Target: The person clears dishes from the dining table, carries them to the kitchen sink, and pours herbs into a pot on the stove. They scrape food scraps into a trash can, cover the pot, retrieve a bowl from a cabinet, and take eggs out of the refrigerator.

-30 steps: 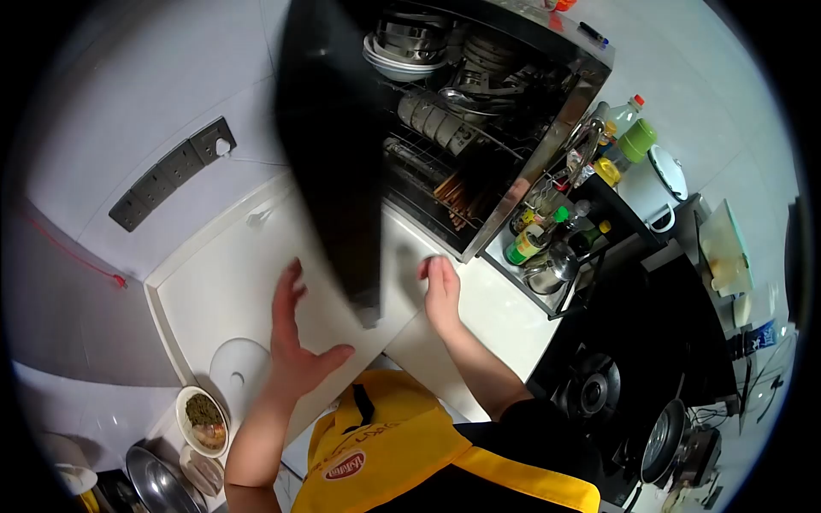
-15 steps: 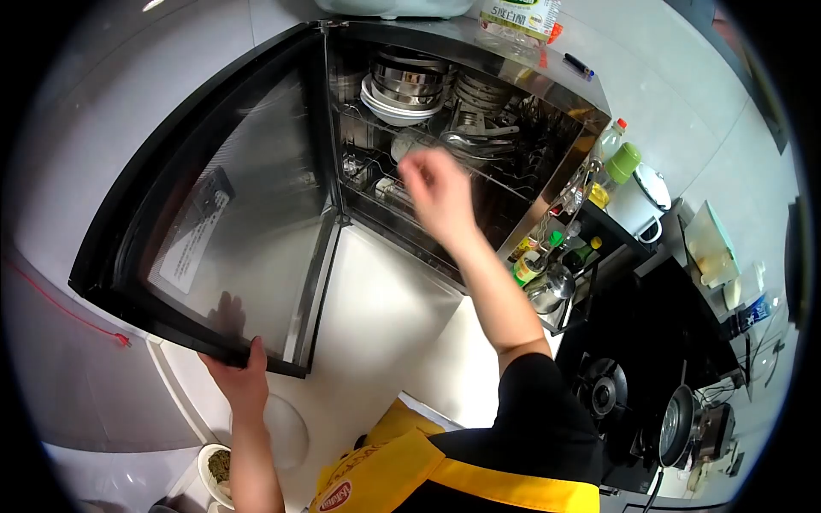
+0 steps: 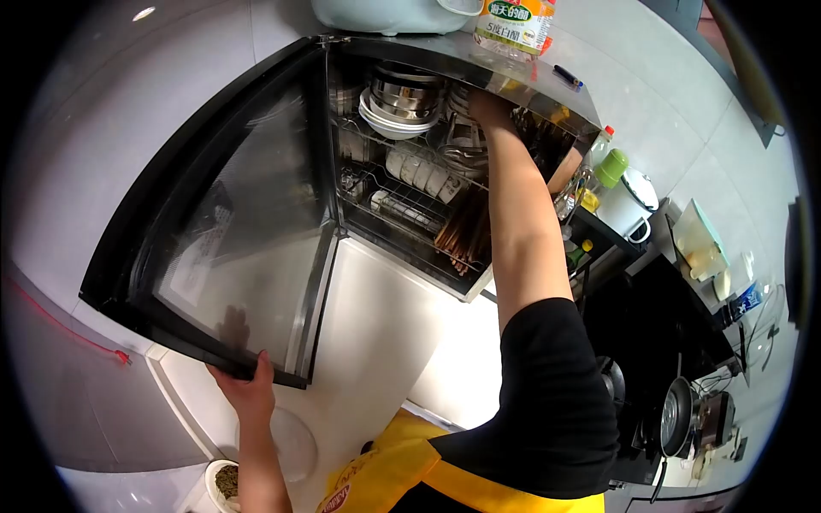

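Note:
The glass door (image 3: 231, 222) of a dish cabinet (image 3: 547, 94) stands wide open on the left. My left hand (image 3: 248, 389) grips the door's lower edge, thumb in front and fingers behind. My right hand (image 3: 489, 109) reaches into the upper part of the cabinet, near the stacked plates; its fingers are hidden in shadow. On the upper rack, metal pots (image 3: 402, 94) rest in white bowls (image 3: 389, 124). Below them are a row of white cups (image 3: 423, 173) and a bundle of chopsticks (image 3: 466, 231).
A vinegar bottle (image 3: 513, 26) and a pen (image 3: 568, 77) are on the cabinet's top. To the right stand a white pot (image 3: 629, 205), a green-capped bottle (image 3: 611, 168) and a black stove with a frying pan (image 3: 676, 416). A round translucent lid (image 3: 291, 445) lies on the counter.
The cabinet door has swung open to the left, with my left hand now on its edge. My right hand has moved up from the counter and into the cabinet.

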Demonstrator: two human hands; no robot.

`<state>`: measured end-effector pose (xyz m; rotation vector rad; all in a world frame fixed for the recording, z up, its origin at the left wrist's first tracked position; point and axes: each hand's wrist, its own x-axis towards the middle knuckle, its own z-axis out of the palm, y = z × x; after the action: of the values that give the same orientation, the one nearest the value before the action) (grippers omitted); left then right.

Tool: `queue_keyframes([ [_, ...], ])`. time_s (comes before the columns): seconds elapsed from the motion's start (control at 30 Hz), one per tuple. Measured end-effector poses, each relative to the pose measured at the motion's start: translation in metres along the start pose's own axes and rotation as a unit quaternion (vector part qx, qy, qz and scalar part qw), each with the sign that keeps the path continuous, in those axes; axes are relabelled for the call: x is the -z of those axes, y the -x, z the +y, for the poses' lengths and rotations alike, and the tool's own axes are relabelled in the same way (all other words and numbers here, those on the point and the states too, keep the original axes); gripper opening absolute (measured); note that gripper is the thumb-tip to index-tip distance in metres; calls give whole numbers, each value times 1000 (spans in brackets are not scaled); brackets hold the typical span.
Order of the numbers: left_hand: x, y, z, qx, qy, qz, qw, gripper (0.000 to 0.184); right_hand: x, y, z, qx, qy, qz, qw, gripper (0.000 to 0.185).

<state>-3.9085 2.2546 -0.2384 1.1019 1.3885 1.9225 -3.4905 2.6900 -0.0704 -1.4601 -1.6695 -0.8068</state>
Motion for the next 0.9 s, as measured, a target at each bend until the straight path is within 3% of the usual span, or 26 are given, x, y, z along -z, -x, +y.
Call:
queue_keyframes([
  [0.1, 0, 0, 1, -66, -13, -37, 997, 77, 10, 8, -14, -21, 13, 29, 999, 49],
  [0.17, -7, 4, 18, 65, -11, 19, 998, 75, 25, 19, -18, -44, 27, 50, 997, 48],
  [0.2, -8, 4, 20, 64, -12, 15, 998, 75, 37, 21, -27, -48, 29, 51, 997, 48],
  [0.27, -8, 4, 24, 112, -6, 25, 993, 71, 79, 23, -60, -267, -98, 31, 958, 42],
  [0.3, -6, 4, 26, 109, -11, 19, 994, 71, 108, 29, -75, -247, 27, -114, 962, 35],
  [0.37, -7, 2, 24, 14, -19, 0, 1000, 66, 191, 71, -111, -103, 94, -245, 959, 25],
  [0.4, -7, -1, 21, 10, -22, 1, 1000, 66, 210, 100, -115, -45, 57, -165, 984, 20],
  [0.47, -6, -5, 14, -87, -26, -8, 996, 63, 254, 153, -121, 77, -68, -50, 993, 14],
  [0.5, -6, -3, 19, -87, -32, 1, 996, 63, 279, 171, -125, 106, -144, -68, 982, 18],
  [0.57, -8, 3, 34, 13, -70, -35, 997, 68, 315, 202, -126, 177, -277, -107, 938, 29],
  [0.63, -12, 8, 34, 36, -63, -40, 997, 69, 335, 229, -125, 261, -411, -174, 856, 29],
  [0.67, -13, 11, 34, 47, -59, -42, 996, 70, 340, 239, -128, 305, -498, -213, 784, 20],
  [0.7, -20, 16, 39, 41, -43, -27, 998, 56, 342, 248, -137, 314, -595, -247, 698, 17],
  [0.77, -29, 30, 37, 37, -44, -8, 998, 43, 343, 264, -161, 359, -678, -274, 579, 18],
  [0.83, -28, 53, 24, 92, -24, -61, 994, 50, 340, 269, -187, 423, -699, -310, 486, 21],
  [0.9, -31, 82, 45, -70, -142, -118, 980, 56, 336, 276, -212, 453, -731, -301, 412, 23],
])
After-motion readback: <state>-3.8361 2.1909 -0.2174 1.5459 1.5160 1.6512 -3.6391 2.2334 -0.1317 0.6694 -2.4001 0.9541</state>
